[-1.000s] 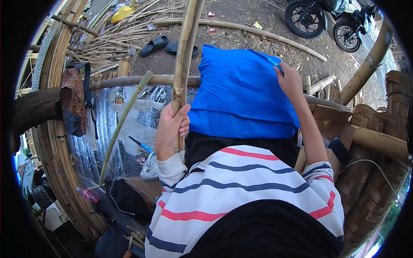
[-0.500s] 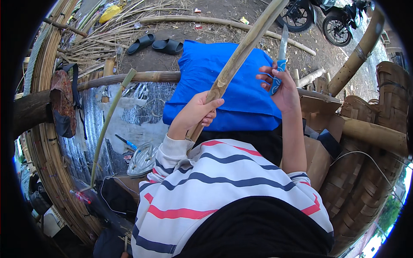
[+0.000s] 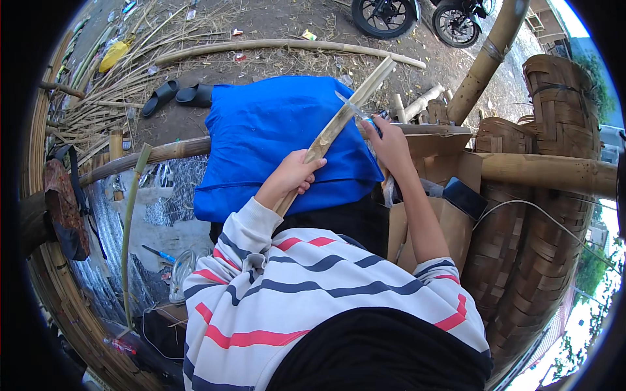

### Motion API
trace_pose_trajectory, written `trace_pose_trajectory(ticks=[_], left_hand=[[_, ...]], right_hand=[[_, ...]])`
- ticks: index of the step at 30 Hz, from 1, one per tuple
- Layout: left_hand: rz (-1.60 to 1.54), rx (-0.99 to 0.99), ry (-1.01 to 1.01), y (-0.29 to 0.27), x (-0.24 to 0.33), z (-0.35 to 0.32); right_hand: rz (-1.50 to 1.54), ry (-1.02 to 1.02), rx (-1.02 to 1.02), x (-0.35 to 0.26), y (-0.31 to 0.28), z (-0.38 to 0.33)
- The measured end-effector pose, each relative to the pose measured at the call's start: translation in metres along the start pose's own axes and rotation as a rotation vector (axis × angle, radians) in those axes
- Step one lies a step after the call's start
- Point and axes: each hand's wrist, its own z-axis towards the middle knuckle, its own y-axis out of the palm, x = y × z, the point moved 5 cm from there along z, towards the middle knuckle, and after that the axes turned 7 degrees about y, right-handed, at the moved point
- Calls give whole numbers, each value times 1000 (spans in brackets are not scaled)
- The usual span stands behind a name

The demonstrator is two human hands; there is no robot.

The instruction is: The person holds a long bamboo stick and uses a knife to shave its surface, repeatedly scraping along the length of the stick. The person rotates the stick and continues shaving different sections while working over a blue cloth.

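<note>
My left hand (image 3: 292, 176) is closed around the lower part of a split bamboo strip (image 3: 349, 112), which slants up and to the right across a blue cloth (image 3: 261, 130) over my lap. In my right hand (image 3: 389, 144) is a knife (image 3: 354, 106) with a blue patterned handle, mostly hidden by the fingers. The blade lies across the strip's upper half and seems to touch it. The strip's lower end disappears behind my left hand and sleeve.
An open cardboard box (image 3: 430, 221) with a dark phone-like object (image 3: 465, 197) is at my right, beside rolled woven bamboo mats (image 3: 554, 195). Bamboo rails (image 3: 163, 153) run ahead. Another blue-handled knife (image 3: 160, 254) lies at left. Black sandals (image 3: 160, 98) and motorcycles (image 3: 385, 16) stand beyond.
My right hand has brought the knife down from upright beside the strip to across it. The strip's far end has come into view, tilted lower. The whole view has shifted rightward.
</note>
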Motion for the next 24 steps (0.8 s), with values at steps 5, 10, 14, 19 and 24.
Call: trace_pose_trajectory(ticks=[5,10,14,19,24], left_hand=[[2,13,-27,-5,-3,-19],[28,-1,-67,-8,-15,-33],[-39,-25,-92,-9,-19,-31],[-86,-46,-115,-10,-18,-30],[-116,-95,-145,-13,-20,-27]], right_hand=[[-4,-271,-39,-9,24,-9],[-140,-111,81,3,14,15],[-180,-120,89,7,24,15],[-314,-320,85,-9,36,-2],[-342,-228,200,20,21,28]])
